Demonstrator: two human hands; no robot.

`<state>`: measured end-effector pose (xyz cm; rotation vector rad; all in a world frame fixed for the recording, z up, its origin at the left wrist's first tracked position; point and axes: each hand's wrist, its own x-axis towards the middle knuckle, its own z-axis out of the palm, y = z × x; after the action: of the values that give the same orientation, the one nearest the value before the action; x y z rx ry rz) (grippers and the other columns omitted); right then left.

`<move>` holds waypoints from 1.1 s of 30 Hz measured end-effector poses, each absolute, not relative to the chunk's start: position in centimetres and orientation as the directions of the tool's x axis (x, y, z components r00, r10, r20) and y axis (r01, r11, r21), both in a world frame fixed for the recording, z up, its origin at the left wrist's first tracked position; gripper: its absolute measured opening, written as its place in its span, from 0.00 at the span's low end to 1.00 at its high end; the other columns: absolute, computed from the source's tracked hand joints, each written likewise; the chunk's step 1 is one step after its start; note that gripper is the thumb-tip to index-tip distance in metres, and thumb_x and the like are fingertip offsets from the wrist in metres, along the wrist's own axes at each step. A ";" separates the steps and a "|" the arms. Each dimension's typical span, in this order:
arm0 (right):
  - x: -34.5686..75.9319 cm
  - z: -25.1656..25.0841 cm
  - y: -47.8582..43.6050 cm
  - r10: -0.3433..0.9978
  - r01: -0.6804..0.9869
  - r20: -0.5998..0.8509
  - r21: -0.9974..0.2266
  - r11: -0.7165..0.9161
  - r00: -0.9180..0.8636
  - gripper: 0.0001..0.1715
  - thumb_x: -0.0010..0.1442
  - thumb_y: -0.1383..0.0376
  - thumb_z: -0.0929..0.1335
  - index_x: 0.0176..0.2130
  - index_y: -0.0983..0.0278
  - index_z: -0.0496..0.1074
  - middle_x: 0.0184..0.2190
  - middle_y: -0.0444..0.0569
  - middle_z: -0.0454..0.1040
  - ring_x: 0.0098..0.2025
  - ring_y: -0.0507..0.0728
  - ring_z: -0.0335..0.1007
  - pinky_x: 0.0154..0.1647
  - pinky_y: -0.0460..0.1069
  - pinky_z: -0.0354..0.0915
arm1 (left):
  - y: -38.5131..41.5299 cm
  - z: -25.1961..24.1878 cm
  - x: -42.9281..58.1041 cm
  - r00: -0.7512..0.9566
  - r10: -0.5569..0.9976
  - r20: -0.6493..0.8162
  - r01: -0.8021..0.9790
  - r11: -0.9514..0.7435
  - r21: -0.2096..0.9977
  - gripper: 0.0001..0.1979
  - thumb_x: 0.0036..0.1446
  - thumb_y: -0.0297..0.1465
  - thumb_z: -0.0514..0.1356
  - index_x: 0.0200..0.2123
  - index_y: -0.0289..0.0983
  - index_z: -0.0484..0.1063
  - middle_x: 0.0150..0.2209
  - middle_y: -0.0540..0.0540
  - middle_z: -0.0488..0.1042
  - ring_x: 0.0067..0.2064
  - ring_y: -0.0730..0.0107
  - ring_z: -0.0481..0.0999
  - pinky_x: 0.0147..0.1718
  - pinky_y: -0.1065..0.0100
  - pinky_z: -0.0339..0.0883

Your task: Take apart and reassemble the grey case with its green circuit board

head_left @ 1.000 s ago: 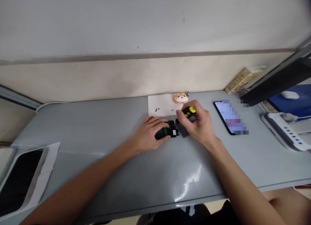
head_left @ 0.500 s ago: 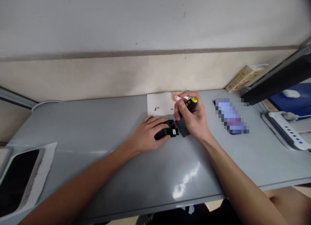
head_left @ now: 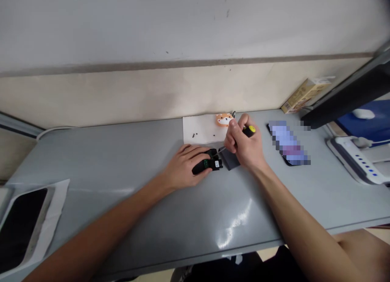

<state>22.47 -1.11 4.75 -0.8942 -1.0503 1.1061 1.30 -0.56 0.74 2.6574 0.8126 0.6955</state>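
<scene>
1. In the head view, my left grip is clamped on the black electronic device, on the tabletop.
2. My right grip wraps around a black-and-yellow screwdriver, which slants down to the device.
3. Beyond, white paper bears small black pieces.

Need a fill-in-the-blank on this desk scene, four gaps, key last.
The screwdriver is in the person's ____ hand.
The end of its handle is ____ in colour.
The left hand grips a device that is mostly ____ in colour.
Small dark bits lie on a white sheet of ____.

Missing words: right; yellow; black; paper.
</scene>
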 end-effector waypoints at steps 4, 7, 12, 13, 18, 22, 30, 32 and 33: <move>22.2 5.4 -1.1 0.978 -0.252 0.190 -0.945 0.207 0.090 0.27 0.65 0.36 0.60 0.38 0.55 0.60 0.23 0.38 0.55 0.19 0.50 0.51 0.22 0.49 0.60 | -0.6 0.7 1.3 0.726 0.588 0.355 0.462 -0.801 0.381 0.12 0.66 0.38 0.61 0.50 0.42 0.76 0.58 0.44 0.77 0.59 0.57 0.76 0.59 0.53 0.65; 22.3 5.8 -1.2 0.982 -0.274 0.188 -0.943 0.190 0.034 0.26 0.68 0.38 0.58 0.42 0.56 0.66 0.30 0.44 0.63 0.27 0.52 0.63 0.30 0.51 0.68 | -0.6 0.6 1.3 0.719 0.581 0.381 0.454 -0.808 0.375 0.11 0.66 0.37 0.61 0.50 0.42 0.76 0.58 0.44 0.77 0.59 0.58 0.76 0.59 0.54 0.65; 22.6 4.8 -1.2 0.970 -0.259 0.235 -0.935 0.242 0.056 0.27 0.62 0.41 0.69 0.32 0.58 0.58 0.38 0.45 0.69 0.31 0.52 0.71 0.33 0.51 0.70 | -0.5 0.6 1.3 0.725 0.577 0.377 0.447 -0.810 0.381 0.12 0.66 0.36 0.62 0.51 0.42 0.76 0.58 0.44 0.77 0.58 0.58 0.77 0.59 0.54 0.66; 22.5 4.5 -1.2 0.970 -0.251 0.238 -0.937 0.244 0.054 0.29 0.62 0.41 0.69 0.31 0.59 0.56 0.34 0.43 0.68 0.27 0.50 0.68 0.30 0.50 0.68 | -0.6 0.6 1.3 0.723 0.577 0.380 0.447 -0.810 0.380 0.12 0.66 0.36 0.62 0.51 0.42 0.77 0.58 0.44 0.77 0.58 0.58 0.77 0.59 0.54 0.66; 21.7 4.8 -1.3 0.967 -0.274 0.246 -0.928 0.253 0.059 0.29 0.63 0.35 0.62 0.36 0.57 0.64 0.23 0.39 0.57 0.21 0.50 0.55 0.23 0.49 0.62 | -0.6 0.6 1.3 0.713 0.576 0.400 0.447 -0.813 0.374 0.12 0.65 0.36 0.62 0.50 0.42 0.77 0.57 0.44 0.78 0.58 0.59 0.77 0.59 0.54 0.67; 21.7 5.5 -1.4 0.971 -0.273 0.229 -0.932 0.239 0.066 0.26 0.65 0.39 0.63 0.38 0.57 0.67 0.32 0.46 0.67 0.30 0.53 0.68 0.33 0.52 0.70 | -0.5 0.6 1.3 0.722 0.571 0.390 0.440 -0.815 0.377 0.12 0.65 0.35 0.62 0.51 0.42 0.76 0.58 0.43 0.77 0.58 0.58 0.76 0.60 0.53 0.67; 22.1 5.0 -1.3 0.961 -0.209 0.247 -0.940 0.269 0.123 0.28 0.63 0.41 0.69 0.34 0.56 0.52 0.23 0.35 0.53 0.19 0.48 0.50 0.18 0.46 0.55 | -0.6 0.7 1.3 0.729 0.573 0.375 0.443 -0.812 0.381 0.12 0.65 0.35 0.62 0.50 0.42 0.76 0.58 0.43 0.77 0.59 0.57 0.76 0.59 0.53 0.67; 22.0 5.4 -1.3 0.966 -0.197 0.239 -0.947 0.254 0.093 0.26 0.65 0.36 0.61 0.38 0.55 0.59 0.24 0.38 0.54 0.21 0.50 0.52 0.21 0.48 0.59 | -0.6 0.7 1.3 0.727 0.573 0.378 0.445 -0.813 0.375 0.12 0.65 0.35 0.62 0.50 0.42 0.76 0.58 0.43 0.77 0.59 0.57 0.76 0.59 0.53 0.67; 22.0 5.7 -1.3 0.971 -0.197 0.230 -0.951 0.240 0.071 0.27 0.66 0.35 0.58 0.40 0.54 0.62 0.25 0.40 0.57 0.23 0.52 0.56 0.24 0.49 0.62 | -0.6 0.6 1.3 0.725 0.572 0.383 0.445 -0.814 0.373 0.12 0.65 0.35 0.62 0.50 0.41 0.76 0.58 0.43 0.77 0.59 0.57 0.76 0.59 0.53 0.67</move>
<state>22.01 -1.29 5.65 -0.9085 -1.1282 1.0908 1.34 -0.57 0.65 2.6748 0.8038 0.7172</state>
